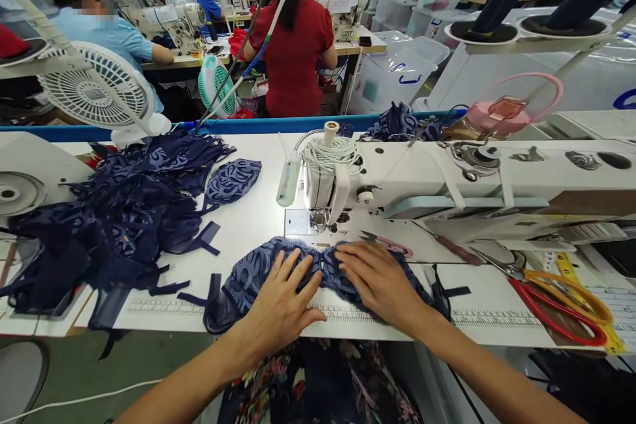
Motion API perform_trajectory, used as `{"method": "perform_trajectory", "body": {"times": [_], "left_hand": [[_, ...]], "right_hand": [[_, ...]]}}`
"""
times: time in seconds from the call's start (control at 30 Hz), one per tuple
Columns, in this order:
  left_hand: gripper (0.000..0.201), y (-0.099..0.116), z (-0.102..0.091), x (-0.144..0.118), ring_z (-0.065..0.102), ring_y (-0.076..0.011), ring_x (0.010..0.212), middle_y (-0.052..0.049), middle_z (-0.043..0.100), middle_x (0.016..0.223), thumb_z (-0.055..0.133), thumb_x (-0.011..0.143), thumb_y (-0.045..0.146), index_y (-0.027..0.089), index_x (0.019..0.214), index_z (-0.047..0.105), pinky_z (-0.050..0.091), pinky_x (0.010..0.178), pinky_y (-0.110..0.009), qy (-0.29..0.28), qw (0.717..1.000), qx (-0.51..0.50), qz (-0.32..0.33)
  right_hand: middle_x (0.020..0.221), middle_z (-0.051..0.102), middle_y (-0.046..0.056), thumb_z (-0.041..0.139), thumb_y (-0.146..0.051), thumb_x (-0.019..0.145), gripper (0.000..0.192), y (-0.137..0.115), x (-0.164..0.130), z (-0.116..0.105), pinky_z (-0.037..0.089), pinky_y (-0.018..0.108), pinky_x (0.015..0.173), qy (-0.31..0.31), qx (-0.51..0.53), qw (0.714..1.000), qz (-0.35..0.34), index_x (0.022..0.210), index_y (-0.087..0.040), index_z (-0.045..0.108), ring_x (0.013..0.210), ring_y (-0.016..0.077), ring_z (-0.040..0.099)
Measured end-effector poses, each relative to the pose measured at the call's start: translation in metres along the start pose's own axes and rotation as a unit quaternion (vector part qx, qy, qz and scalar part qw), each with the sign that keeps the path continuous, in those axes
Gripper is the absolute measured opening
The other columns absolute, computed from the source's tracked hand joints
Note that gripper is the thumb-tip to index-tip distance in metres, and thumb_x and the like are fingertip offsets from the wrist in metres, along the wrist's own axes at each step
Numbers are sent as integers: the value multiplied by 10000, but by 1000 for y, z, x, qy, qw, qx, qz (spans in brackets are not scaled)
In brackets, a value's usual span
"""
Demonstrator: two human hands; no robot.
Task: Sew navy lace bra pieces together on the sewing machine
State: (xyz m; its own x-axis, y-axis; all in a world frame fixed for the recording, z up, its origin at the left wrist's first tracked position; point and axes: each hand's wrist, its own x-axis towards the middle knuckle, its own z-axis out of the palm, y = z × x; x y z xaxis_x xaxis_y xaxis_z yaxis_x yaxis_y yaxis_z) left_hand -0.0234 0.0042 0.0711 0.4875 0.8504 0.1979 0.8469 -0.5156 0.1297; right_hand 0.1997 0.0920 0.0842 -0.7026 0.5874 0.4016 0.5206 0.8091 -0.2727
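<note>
A navy lace bra (248,281) lies spread on the white sewing table, its centre just in front of the sewing machine's presser foot (318,220). My left hand (288,295) rests on the left cup, fingers stretched out and apart. On the right cup lies my right hand (380,281), palm down with its fingers extended and close together; it covers much of that cup. The bra's straps and band ends stick out at both sides. Behind my right hand are small pink-handled snips (390,243), partly hidden by it.
A heap of navy bra pieces (134,212) covers the table's left, with a single lace cup (233,181) beside it. Scissors with red and orange handles (561,305), a yellow tape measure (566,268) and a brown-handled pointed tool (460,250) lie at right. A ruler strip (497,319) runs along the front edge.
</note>
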Motion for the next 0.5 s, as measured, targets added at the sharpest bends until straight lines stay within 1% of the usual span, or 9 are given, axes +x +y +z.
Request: {"method": "perform_trajectory", "body": {"times": [0.07,0.13,0.2,0.27,0.3,0.37,0.5], "left_hand": [[573,4,1,6,385,-297,1369,-144,524,1391,453,943,521,111,1341,495,283,1164,-512,16,999,-7,37],[593,7,5,10,413,-260,1353,-141,553,1362,437,950,522,82,1345,482,267,1184,-463,22,997,-12,66],[629,10,9,9,427,-263,1344,-141,557,1358,433,939,551,80,1354,470,271,1181,-463,20,998,-9,66],[638,12,13,5,428,-274,1345,-138,542,1380,422,940,559,84,1365,461,281,1170,-474,16,998,4,61],[632,13,14,3,425,-277,1348,-133,535,1390,414,946,553,87,1371,455,281,1167,-476,15,998,11,61],[613,14,16,0,423,-279,1350,-119,535,1395,405,958,539,92,1373,456,274,1167,-476,21,998,22,56],[606,16,20,-1,426,-272,1348,-118,557,1372,418,957,538,81,1349,485,241,1186,-456,53,997,28,44]], "right_hand": [[1095,669,86,477,-198,966,223,0,15,1,454,404,913,-2,0,1000,21,1131,-179,624,999,225,582],[1050,669,84,517,-215,948,211,0,26,7,426,411,906,-26,-17,999,31,1132,-177,612,967,236,568],[986,664,68,547,-212,930,172,0,32,15,386,417,920,-57,-19,997,44,1087,-187,610,935,232,562],[923,650,41,541,-182,922,83,0,35,20,353,400,925,-87,-1,994,63,974,-198,604,908,210,558],[896,640,29,531,-166,920,67,-1,36,20,347,385,912,-102,12,992,72,913,-202,587,892,198,554],[869,622,16,510,-143,915,98,-2,38,17,349,353,866,-126,39,988,82,845,-204,542,867,184,542],[892,610,10,495,-143,911,80,-5,43,12,364,315,807,-143,120,979,87,872,-212,493,855,172,536]]}}
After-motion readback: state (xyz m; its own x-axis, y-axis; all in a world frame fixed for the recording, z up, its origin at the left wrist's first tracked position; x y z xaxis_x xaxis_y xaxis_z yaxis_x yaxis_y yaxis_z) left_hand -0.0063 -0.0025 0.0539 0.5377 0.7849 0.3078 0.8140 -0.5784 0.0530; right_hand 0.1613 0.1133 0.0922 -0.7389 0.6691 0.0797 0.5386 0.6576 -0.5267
